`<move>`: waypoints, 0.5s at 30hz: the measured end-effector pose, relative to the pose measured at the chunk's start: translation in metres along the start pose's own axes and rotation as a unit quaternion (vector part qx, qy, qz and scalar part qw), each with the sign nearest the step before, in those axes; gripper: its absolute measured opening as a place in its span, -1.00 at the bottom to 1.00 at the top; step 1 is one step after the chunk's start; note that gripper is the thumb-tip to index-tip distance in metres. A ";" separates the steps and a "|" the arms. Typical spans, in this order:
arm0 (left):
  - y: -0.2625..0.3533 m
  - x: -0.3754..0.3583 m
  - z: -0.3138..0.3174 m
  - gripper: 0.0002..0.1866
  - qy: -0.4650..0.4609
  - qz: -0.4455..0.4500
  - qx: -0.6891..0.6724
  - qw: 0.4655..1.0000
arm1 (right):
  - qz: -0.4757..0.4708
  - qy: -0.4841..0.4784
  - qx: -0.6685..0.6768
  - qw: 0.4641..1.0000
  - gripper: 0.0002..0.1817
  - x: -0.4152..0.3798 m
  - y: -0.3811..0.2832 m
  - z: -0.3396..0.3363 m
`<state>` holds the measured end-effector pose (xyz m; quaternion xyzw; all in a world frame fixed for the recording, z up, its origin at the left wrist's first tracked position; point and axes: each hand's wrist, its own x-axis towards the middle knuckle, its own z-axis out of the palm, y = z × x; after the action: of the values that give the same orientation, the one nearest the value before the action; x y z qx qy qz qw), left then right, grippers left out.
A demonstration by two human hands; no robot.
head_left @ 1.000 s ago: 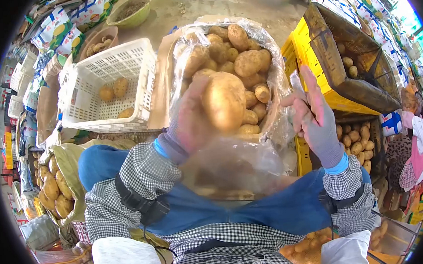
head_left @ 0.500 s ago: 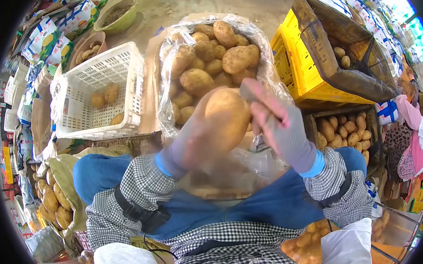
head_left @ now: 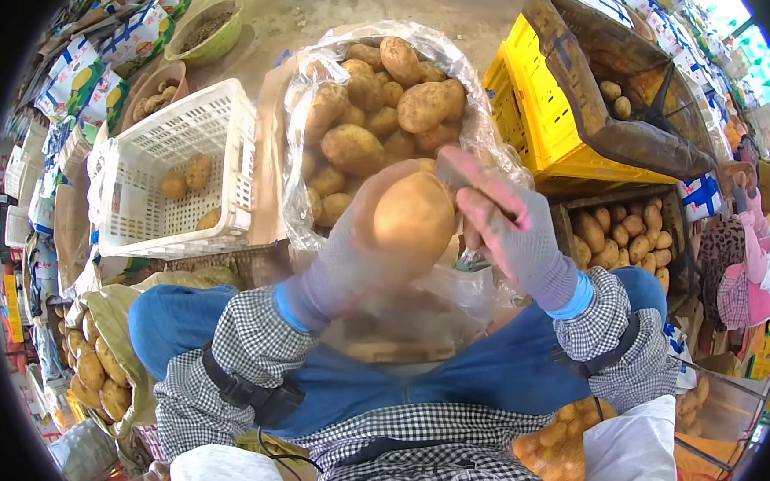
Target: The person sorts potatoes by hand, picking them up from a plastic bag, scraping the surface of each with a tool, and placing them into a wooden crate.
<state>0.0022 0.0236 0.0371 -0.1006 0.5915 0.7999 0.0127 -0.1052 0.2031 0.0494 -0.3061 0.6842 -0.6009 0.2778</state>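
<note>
Head cam: potato (head_left: 414, 223) up in your L grip (head_left: 337, 257), over near end of plastic-lined box (head_left: 472, 81).
L grip closed round potato; R grip (head_left: 516, 228) right beside it, fingers bent, can't tell if it's holding anything. Lined box, full of spuds, is ahead, its near end partly hidden by your hands. White crate (head_left: 243, 161) w/ a few spuds to its L; yellow crate (head_left: 518, 109) to its R, w/ dark bin (head_left: 583, 96) tilted on top. Dark crate (head_left: 563, 230) of spuds below that; open sack (head_left: 126, 331) of spuds by your L knee. Bare, dusty floor (head_left: 301, 16) beyond, printed cartons (head_left: 139, 35) far L, person in pink (head_left: 758, 279) far R. Potato's lg, rounded, pale yellow-brown, a bit blurred.
</note>
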 end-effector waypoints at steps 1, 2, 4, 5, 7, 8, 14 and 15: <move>0.002 0.001 0.000 0.17 0.000 -0.005 0.006 1.000 | 0.020 -0.008 0.029 0.999 -0.55 -0.002 -0.001 0.001; 0.001 0.002 0.001 0.07 -0.006 0.029 0.016 0.999 | 0.034 -0.011 0.013 0.999 -0.55 -0.003 -0.001 0.000; -0.006 0.003 0.000 -0.13 -0.015 0.093 0.036 0.995 | 0.061 -0.019 -0.021 0.998 -0.56 -0.005 -0.001 0.000; -0.009 0.004 -0.002 -0.14 -0.025 0.093 0.023 0.995 | 0.035 -0.017 -0.027 0.999 -0.56 -0.005 -0.002 0.002; -0.009 0.006 -0.004 -0.16 -0.043 0.093 -0.003 0.995 | -0.017 -0.015 -0.037 0.999 -0.57 -0.004 -0.007 0.008; -0.007 0.007 -0.003 -0.10 -0.022 0.046 -0.005 0.999 | -0.043 -0.014 -0.042 0.998 -0.56 -0.004 -0.008 0.010; -0.003 0.008 -0.001 -0.06 0.027 0.034 0.192 0.980 | -0.090 -0.065 -0.175 0.978 -0.54 -0.005 0.003 0.007; -0.006 0.009 -0.004 -0.08 0.029 0.058 0.230 0.971 | -0.089 -0.064 -0.173 0.979 -0.54 -0.005 0.004 0.008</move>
<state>-0.0053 0.0206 0.0283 -0.0835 0.7647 0.6384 -0.0281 -0.0959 0.2021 0.0441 -0.4470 0.7285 -0.4749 0.2097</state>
